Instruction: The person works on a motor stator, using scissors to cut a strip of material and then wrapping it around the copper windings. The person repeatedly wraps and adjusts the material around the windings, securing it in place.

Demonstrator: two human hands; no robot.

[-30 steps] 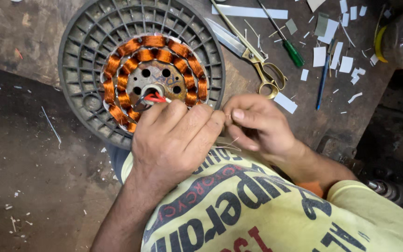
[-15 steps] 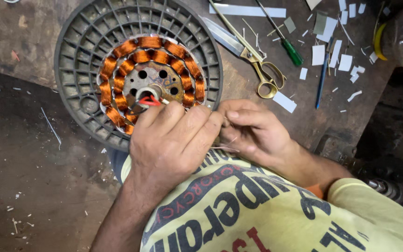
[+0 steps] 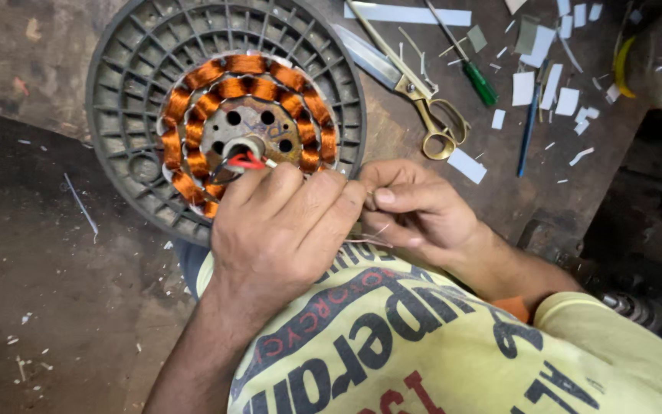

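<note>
Both hands met at the near edge of the coil disc [image 3: 227,115]: the left hand [image 3: 281,230] and right hand [image 3: 419,211] each pinched thin wire [image 3: 365,239], drawing it taut for winding.

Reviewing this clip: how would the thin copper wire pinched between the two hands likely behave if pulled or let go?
The thin copper wire looks hair-fine, so it would probably bend and kink easily. Pinched between the left hand and right hand, it may snap if tugged hard. Let go, it would likely droop or spring loosely, weighing almost nothing.
</note>
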